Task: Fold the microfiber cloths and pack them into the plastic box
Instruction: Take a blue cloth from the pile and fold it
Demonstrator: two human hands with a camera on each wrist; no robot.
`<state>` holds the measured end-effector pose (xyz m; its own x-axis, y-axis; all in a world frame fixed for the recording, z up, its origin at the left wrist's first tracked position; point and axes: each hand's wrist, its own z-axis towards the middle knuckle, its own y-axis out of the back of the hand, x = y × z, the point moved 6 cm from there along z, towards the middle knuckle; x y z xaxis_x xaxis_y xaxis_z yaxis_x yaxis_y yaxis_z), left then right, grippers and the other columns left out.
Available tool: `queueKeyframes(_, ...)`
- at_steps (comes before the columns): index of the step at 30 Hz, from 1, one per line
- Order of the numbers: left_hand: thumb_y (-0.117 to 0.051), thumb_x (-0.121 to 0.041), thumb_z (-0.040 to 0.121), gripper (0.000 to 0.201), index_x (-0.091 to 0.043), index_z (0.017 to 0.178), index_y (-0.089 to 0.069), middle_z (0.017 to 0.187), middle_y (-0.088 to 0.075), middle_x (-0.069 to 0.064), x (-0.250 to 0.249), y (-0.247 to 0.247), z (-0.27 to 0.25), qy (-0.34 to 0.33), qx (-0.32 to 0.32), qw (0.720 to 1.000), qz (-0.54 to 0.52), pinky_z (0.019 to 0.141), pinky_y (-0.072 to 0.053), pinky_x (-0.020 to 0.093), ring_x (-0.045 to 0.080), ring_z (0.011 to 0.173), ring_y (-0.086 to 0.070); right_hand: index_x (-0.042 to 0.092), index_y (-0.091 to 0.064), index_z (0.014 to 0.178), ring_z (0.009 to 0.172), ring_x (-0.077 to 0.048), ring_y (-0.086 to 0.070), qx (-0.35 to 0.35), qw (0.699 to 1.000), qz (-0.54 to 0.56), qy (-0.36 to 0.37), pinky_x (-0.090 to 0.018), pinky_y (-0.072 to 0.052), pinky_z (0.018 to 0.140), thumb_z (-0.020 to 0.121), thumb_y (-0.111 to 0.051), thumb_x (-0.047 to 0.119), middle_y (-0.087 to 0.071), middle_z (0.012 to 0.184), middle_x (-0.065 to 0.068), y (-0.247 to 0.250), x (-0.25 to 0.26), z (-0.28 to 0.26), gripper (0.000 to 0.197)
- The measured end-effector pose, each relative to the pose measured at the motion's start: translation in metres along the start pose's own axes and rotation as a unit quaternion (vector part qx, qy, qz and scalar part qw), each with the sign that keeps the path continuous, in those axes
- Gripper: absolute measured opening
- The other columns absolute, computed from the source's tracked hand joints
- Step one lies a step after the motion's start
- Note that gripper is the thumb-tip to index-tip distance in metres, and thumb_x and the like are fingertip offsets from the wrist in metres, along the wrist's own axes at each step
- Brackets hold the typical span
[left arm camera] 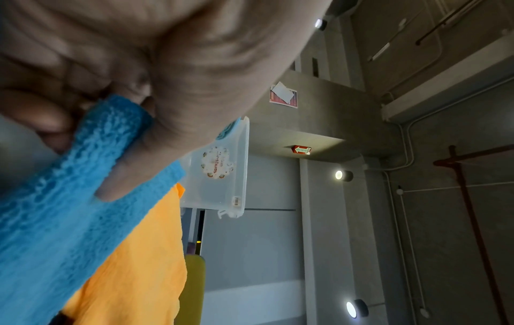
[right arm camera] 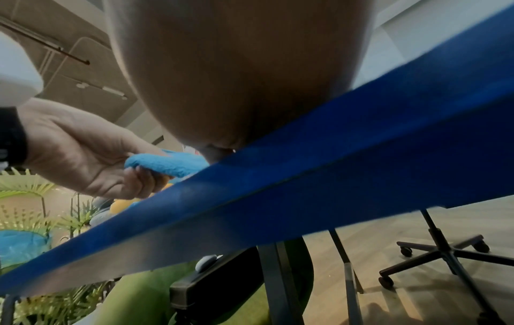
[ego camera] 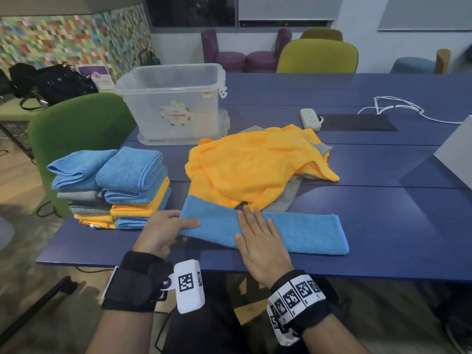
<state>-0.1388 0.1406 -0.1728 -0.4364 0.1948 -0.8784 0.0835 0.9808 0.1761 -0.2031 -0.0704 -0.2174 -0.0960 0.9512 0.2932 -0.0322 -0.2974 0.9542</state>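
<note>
My right hand (ego camera: 258, 241) lies flat, fingers spread, on the blue strip (ego camera: 301, 232); left hand (ego camera: 163, 229) pinches its end, ready to fold it across.

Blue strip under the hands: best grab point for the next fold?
Probably the free right end of the blue cloth, pinched from the right edge. The left hand already grips the left end, and the right hand lies flat on the middle.

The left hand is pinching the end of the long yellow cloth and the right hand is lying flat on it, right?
Not quite: the cloth is blue, not yellow, as the head view shows. The left hand pinches its end and the right hand lies flat on it.
</note>
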Motion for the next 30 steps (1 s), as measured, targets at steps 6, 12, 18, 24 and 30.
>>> queueKeyframes(6, -0.074, -0.019, 0.094, 0.019, -0.002, 0.086, -0.073, 0.082, -0.070, 0.018, -0.029, -0.029, -0.021, -0.137, -0.010, 0.991, -0.009, 0.054, -0.047, 0.031, 0.022, 0.071, -0.061, 0.020, -0.012, 0.163, 0.157, -0.021, 0.002, -0.001, 1.000, -0.013, -0.001, -0.047, -0.006, 0.126, 0.105, -0.013, 0.043, -0.003, 0.170, 0.005, -0.003, 0.003, 0.002, 0.062)
queueKeyframes(12, -0.075, -0.032, 0.087, 0.021, -0.017, 0.074, -0.067, 0.068, -0.069, -0.002, -0.055, -0.084, -0.042, -0.275, -0.049, 0.947, 0.156, 0.061, -0.051, 0.038, 0.017, 0.067, -0.065, 0.025, -0.067, 0.127, 0.129, -0.018, -0.054, -0.111, 0.942, 0.306, -0.083, -0.043, -0.043, 0.107, 0.102, -0.037, 0.036, -0.061, 0.138, 0.000, 0.047, -0.019, 0.004, 0.041)
queueKeyframes(18, -0.076, -0.044, 0.079, 0.028, -0.018, 0.079, -0.065, 0.071, -0.066, -0.005, -0.045, -0.137, -0.049, -0.295, 0.041, 0.914, 0.277, 0.060, -0.048, 0.040, 0.013, 0.066, -0.060, 0.010, -0.075, 0.100, 0.078, -0.022, -0.071, -0.034, 0.741, 0.623, -0.249, -0.036, -0.059, 0.070, 0.098, -0.060, 0.049, -0.076, 0.089, -0.014, 0.061, -0.038, -0.002, 0.041)
queueKeyframes(24, -0.055, -0.071, 0.074, 0.064, -0.025, 0.116, -0.070, 0.113, -0.058, -0.009, -0.024, -0.142, -0.049, -0.331, 0.029, 0.882, 0.335, 0.094, -0.046, 0.034, 0.011, 0.110, -0.051, -0.001, -0.070, 0.091, 0.061, -0.017, -0.065, -0.040, 0.774, 0.569, -0.277, -0.026, -0.049, 0.051, 0.090, -0.054, -0.004, -0.069, 0.075, -0.014, 0.050, -0.066, -0.001, 0.016)
queueKeyframes(30, -0.017, -0.046, 0.103, 0.066, -0.022, 0.164, -0.017, 0.173, 0.000, -0.004, 0.010, -0.170, -0.035, -0.373, 0.088, 0.809, 0.446, 0.127, 0.004, 0.051, 0.017, 0.158, 0.014, 0.016, -0.055, 0.070, 0.054, -0.014, -0.044, -0.018, 0.771, 0.567, -0.289, -0.030, -0.036, 0.051, 0.093, -0.048, -0.002, -0.048, 0.062, -0.005, 0.045, -0.063, -0.001, 0.031)
